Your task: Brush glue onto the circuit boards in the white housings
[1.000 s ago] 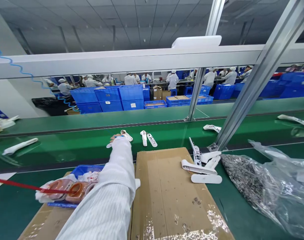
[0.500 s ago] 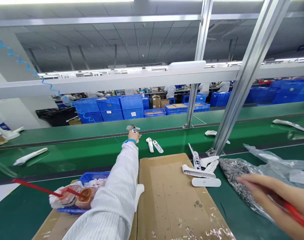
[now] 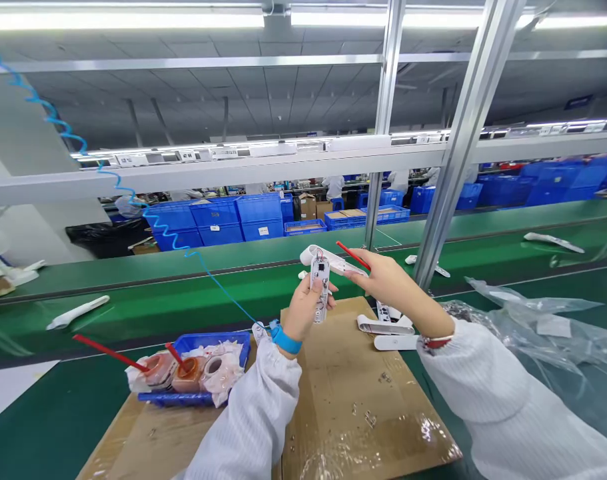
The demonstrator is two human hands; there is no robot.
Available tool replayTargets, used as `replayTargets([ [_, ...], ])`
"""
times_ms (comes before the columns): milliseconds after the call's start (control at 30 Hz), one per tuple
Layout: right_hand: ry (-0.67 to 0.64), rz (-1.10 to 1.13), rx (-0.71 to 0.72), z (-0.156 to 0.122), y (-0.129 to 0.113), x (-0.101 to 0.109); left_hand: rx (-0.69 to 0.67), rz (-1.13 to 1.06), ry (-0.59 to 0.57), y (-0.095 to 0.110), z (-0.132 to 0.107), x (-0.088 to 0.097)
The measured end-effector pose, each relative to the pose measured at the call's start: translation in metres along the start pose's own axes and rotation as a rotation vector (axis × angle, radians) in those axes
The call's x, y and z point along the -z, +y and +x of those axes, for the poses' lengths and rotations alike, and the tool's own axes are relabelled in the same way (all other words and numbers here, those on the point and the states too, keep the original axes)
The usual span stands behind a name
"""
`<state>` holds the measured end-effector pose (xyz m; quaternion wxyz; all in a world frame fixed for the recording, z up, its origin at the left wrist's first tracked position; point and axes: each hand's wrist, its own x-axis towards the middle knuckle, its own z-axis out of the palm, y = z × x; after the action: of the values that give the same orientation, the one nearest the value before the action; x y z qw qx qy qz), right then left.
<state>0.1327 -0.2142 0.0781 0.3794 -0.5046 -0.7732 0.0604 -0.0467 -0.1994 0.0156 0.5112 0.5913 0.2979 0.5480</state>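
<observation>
Right, both hands are up at the middle of the head view. The left hand (image 3: 308,317) is closed firmly around a white device (image 3: 320,287) with a bare circuit board showing. The right hand (image 3: 390,280) pinches a red stick (image 3: 353,256) and seems to hold a curved white casing (image 3: 333,261), which crosses just above the device. There's a blue wristband (image 3: 286,340) on the left wrist, with a coiled blue cord (image 3: 158,223) climbing to the upper left. Lower left, a blue tray (image 3: 193,399) holds wrapped orange rolls beside a cardboard sheet (image 3: 368,413). More white casings (image 3: 386,325) lie right of centre, near a clear plastic bag (image 3: 528,320), with a green conveyor belt (image 3: 183,280) behind!
</observation>
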Motion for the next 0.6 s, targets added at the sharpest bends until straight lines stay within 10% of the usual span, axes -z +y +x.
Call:
replayTargets([
  [200,-0.288,0.428,-0.097,-0.003,-0.009,0.010,0.053,-0.351,-0.179,0.006,-0.044,-0.022],
  [600,-0.069,0.207,0.130,-0.033,-0.044,0.009,-0.136,0.260,0.230,0.025,-0.055,-0.016],
])
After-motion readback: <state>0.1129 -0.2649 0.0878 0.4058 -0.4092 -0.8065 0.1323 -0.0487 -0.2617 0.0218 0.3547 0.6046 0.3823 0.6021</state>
